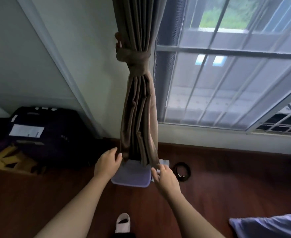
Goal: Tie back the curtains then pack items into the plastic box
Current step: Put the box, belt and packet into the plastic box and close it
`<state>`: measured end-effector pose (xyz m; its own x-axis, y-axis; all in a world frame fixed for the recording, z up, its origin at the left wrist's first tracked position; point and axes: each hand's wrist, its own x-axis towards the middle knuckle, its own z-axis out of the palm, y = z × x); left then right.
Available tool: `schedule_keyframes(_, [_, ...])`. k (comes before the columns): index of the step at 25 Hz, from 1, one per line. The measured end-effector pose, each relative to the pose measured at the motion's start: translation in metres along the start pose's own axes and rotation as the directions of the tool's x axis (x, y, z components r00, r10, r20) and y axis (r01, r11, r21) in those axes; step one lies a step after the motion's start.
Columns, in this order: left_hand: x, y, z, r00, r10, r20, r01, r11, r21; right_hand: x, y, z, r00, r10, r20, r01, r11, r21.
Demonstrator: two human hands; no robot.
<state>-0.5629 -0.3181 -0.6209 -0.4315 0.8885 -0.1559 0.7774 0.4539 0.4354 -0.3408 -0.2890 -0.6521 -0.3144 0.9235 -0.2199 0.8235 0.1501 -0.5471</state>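
A brown curtain [138, 107] hangs beside the window, bunched together by a matching tie-back [134, 57] knotted around its middle. Under its hem on the floor sits a translucent plastic box [132, 177]. My left hand [108, 163] hovers by the curtain's lower left edge with relaxed fingers. Over the box's right side, my right hand [165, 177] is spread, holding nothing. A coiled black cable [182, 170] and some small white items [164, 162] lie just right of the box.
A dark suitcase [43, 133] and yellow cardboard [12, 160] sit at the left wall. The barred window [227, 79] fills the right. A blue pillow [268, 225] is at bottom right. A white slipper [123, 222] stands on the wooden floor.
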Motion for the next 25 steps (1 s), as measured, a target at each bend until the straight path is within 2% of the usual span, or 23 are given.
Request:
schedule_keyframes(3, [-0.017, -0.028, 0.05, 0.996, -0.095, -0.002, 0.094, 0.995, -0.02, -0.006, 0.045, 0.044, 0.999, -0.015, 0.043, 0.014, 1.0, 0.016])
schedule_keyframes(7, [-0.016, -0.085, 0.147, 0.983, -0.182, 0.019, 0.182, 0.983, 0.012, 0.02, 0.109, 0.129, 0.996, 0.046, 0.079, -0.048, 0.999, 0.02])
schedule_keyframes(10, [0.012, -0.139, 0.237, 0.967, -0.253, 0.014, 0.253, 0.967, 0.017, 0.065, 0.156, 0.216, 0.995, 0.055, 0.086, -0.057, 0.998, 0.022])
schedule_keyframes(14, [0.062, -0.209, 0.353, 0.966, -0.258, -0.017, 0.258, 0.965, 0.047, 0.127, 0.222, 0.337, 0.995, 0.057, 0.085, -0.06, 0.998, 0.028])
schedule_keyframes(18, [0.114, -0.274, 0.444, 0.94, -0.34, -0.038, 0.34, 0.94, -0.007, 0.175, 0.277, 0.428, 0.993, 0.073, 0.088, -0.074, 0.997, 0.004])
schedule_keyframes(25, [0.16, -0.333, 0.5, 0.86, -0.511, 0.015, 0.499, 0.834, -0.233, 0.216, 0.305, 0.492, 0.988, 0.118, 0.103, -0.13, 0.984, 0.118])
